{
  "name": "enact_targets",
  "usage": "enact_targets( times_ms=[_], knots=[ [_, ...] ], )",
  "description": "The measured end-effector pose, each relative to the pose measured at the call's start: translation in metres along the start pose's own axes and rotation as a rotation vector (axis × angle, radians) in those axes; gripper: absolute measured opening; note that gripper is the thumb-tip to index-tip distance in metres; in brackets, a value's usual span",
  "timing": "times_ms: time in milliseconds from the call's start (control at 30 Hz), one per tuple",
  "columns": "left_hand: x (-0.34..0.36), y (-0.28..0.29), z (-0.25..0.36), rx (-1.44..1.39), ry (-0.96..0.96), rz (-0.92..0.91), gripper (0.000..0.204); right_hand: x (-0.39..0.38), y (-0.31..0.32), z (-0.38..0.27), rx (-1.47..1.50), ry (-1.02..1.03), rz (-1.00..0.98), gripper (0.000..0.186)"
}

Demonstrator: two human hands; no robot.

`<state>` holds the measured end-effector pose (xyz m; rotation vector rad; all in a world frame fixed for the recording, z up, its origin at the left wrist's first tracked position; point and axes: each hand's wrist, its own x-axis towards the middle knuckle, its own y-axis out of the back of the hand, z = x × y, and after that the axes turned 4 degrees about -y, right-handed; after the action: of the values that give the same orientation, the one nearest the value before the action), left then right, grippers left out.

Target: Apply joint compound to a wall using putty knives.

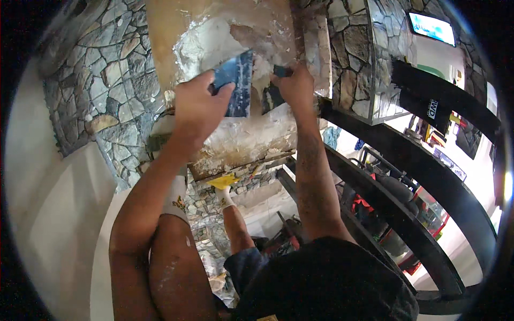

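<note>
My left hand [198, 109] is closed on a wide putty knife [239, 80], its blue-grey flat blade smeared with white paste and held over the board. Beside it, my right hand [296, 90] grips a smaller dark scraper [279, 70] whose far part is mostly hidden by my fingers. Under both hands lies a tan board [168, 27], coated in patches with whitish plaster [206, 45]. A dark flat patch or piece [273, 98] shows just below my right hand; what it is I cannot tell.
Grey stone-pattern wall [120, 64] flanks the board on the left, and a stone-faced pillar [350, 59] on the right. Black curved rails [369, 144] sweep down the right side, with cluttered gear beyond. A yellow item [224, 181] lies by my foot below the board.
</note>
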<state>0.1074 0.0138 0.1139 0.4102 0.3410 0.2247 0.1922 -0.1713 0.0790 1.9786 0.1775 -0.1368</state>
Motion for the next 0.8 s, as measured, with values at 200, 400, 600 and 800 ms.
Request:
enact_targets(
  times_ms=[200,400,600,800],
  knots=[
    [0.005,-0.022,0.008,0.145,-0.246,0.033,0.019,-0.011,0.005,0.002,0.280,-0.149,-0.159,0.023],
    [0.021,-0.029,0.010,0.201,-0.235,0.016,0.013,-0.028,0.014,-0.024,0.354,0.004,-0.021,0.015],
    [0.049,-0.034,-0.013,0.254,-0.261,-0.052,0.015,-0.040,0.016,-0.023,0.323,0.022,0.096,0.011],
    [0.046,-0.008,0.001,0.386,-0.348,0.159,0.023,-0.049,0.030,0.003,0.128,0.217,0.171,0.014]
  ],
)
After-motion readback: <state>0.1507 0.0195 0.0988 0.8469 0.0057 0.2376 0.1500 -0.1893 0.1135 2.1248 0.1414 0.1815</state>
